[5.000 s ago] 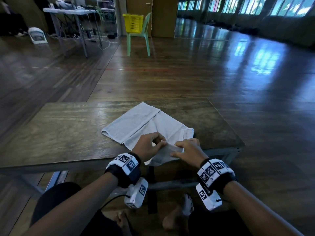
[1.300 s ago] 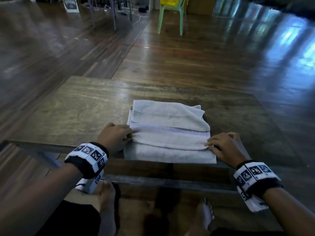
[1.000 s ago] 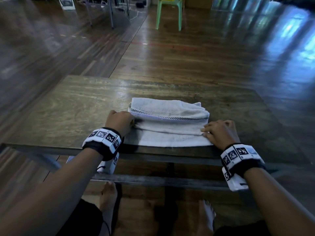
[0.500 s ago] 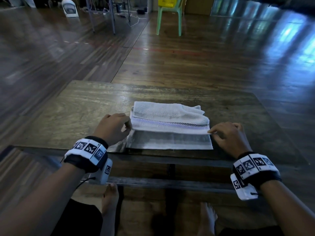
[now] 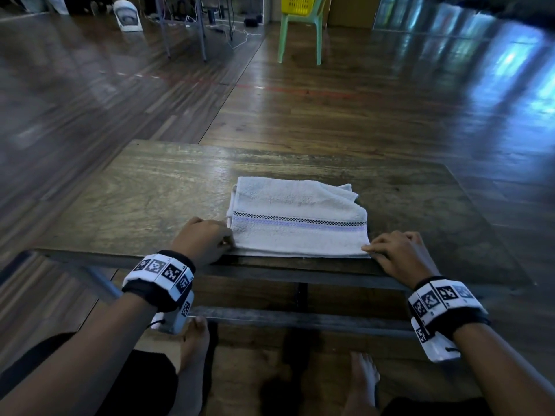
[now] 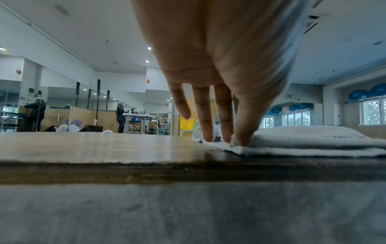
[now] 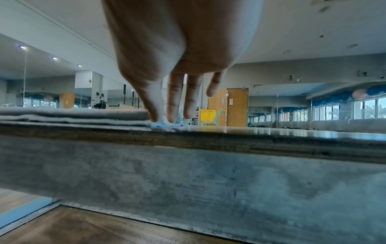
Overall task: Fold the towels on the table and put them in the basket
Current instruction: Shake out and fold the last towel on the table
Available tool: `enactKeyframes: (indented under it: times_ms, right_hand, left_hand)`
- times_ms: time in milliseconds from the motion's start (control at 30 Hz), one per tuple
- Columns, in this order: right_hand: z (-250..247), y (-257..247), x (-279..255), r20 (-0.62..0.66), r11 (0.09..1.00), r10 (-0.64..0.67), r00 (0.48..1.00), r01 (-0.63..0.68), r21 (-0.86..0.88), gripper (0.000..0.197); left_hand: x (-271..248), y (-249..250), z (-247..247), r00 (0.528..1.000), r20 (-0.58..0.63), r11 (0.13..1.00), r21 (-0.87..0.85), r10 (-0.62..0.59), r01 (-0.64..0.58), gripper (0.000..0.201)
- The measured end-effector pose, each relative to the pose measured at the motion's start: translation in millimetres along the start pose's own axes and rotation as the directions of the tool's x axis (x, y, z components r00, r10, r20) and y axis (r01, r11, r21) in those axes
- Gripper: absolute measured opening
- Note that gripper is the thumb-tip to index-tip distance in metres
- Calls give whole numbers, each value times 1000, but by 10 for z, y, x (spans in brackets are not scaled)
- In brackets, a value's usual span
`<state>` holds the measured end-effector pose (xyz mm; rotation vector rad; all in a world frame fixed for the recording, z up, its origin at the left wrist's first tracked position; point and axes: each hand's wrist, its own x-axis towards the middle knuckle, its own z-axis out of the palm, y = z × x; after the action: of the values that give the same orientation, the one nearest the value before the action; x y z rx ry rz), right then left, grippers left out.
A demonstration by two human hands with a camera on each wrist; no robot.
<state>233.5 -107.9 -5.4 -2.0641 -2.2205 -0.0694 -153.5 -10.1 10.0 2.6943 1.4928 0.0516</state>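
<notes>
White towel (image 5: 297, 217), folded into a layered rectangle with a checked and pale purple stripe across the top, flat on the wooden table (image 5: 144, 199), near edge almost flush with the table's front edge. Left hand (image 5: 201, 239) at the towel's near left corner, thumb and fingertips (image 6: 226, 132) pinched together on the top layer's edge, little finger raised clear of the cloth. Right hand (image 5: 399, 256) at the towel's near right corner, thumb and fingertips (image 7: 172, 113) likewise closed on a small bunch of fabric, wrist hanging just past the table's front edge. Yellow basket (image 5: 297, 4) well beyond the towel, far across the wooden floor, sitting on a green plastic chair (image 5: 300, 37). Bare feet under the table, below the towel.
</notes>
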Motion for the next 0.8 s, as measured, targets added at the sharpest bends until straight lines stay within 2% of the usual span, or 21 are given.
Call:
enactKeyframes:
  times_ms: [133, 267, 433, 633, 800]
  right_hand:
    - [-10, 1, 2, 108, 1000, -4, 994, 2, 19, 34]
    - [-52, -14, 29, 160, 999, -9, 987, 4, 36, 37]
    - [-83, 11, 37, 111, 998, -60, 992, 57, 31, 23]
    - [-96, -13, 17, -121, 993, -117, 986, 118, -1, 20]
    - [-50, -59, -37, -50, 988, -154, 987, 153, -31, 23]
  left_hand:
    - [-16, -2, -11, 999, 47, 1000, 9, 15, -16, 18]
    - [-37, -14, -36, 990, 133, 998, 33, 44, -49, 35]
    - [-54, -44, -30, 988, 140, 996, 36, 71, -77, 28]
    - [-82, -59, -16, 989, 112, 994, 34, 99, -103, 19]
    - [-99, -82, 11, 993, 49, 994, 30, 104, -105, 13]
